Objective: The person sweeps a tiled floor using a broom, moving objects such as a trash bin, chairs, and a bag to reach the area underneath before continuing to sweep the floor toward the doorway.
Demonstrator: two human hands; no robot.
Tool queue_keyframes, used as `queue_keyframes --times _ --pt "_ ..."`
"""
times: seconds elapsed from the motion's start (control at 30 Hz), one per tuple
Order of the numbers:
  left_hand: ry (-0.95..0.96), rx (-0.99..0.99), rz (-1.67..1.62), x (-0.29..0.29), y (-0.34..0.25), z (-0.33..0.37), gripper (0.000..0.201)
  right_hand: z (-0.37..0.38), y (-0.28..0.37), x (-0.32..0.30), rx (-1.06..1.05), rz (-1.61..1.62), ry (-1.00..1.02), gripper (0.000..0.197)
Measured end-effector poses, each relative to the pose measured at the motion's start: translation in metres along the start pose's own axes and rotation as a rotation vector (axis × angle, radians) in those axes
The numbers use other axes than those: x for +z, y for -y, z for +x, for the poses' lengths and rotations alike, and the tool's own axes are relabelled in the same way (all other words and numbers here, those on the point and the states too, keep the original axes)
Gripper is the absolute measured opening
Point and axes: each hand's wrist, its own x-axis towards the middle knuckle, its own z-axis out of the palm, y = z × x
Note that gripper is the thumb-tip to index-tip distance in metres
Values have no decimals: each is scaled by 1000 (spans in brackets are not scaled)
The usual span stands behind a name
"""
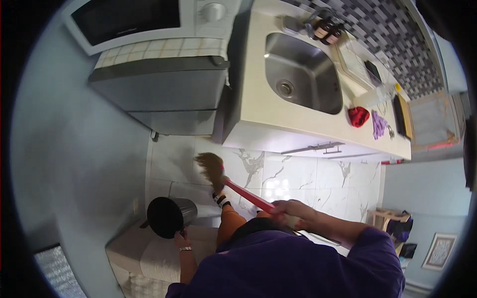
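My right hand [293,213] is wrapped round the red handle of a broom [248,195], in front of my body. Its tan bristles [211,166] hang over the tiled floor, close to my sandalled foot. Low on the left, my left hand [182,240], with a bracelet at the wrist, grips the near edge of a trash bin [188,208]. The bin has a round black top [165,217] and a grey cylindrical body. How the fingers sit under its edge is partly hidden.
A grey mini fridge [159,84] carries a white microwave [129,22]. Ahead, the counter [253,107] holds a steel sink [303,69], a red cloth [358,116] and a purple cloth [379,125]. A beige sofa [129,251] stands beside the bin. Marble-look tiles [298,174] cover the floor.
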Motion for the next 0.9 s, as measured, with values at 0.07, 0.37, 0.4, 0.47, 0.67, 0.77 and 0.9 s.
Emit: queue_keyframes --times 0.07,0.37,0.4,0.47,0.67,0.77,0.9 --pt "5 -23 -74 -1 -3 -2 14 5 4 39 -108 152 95 7" --pt "-9 -85 -5 -41 11 22 13 38 25 121 -386 179 -10 53" --pt "-8 -88 1 -48 17 23 13 48 24 121 -385 184 -13 53" --pt "204 590 752 -59 28 20 14 79 15 119 -508 93 -133 57" --pt "366 741 1122 -81 24 33 19 230 37 97 -799 23 -263 52" --pt "111 222 434 -81 23 35 17 304 86 84 -638 204 -153 30" --pt "140 754 1849 -14 19 -17 16 363 89 5 -541 522 -109 13"
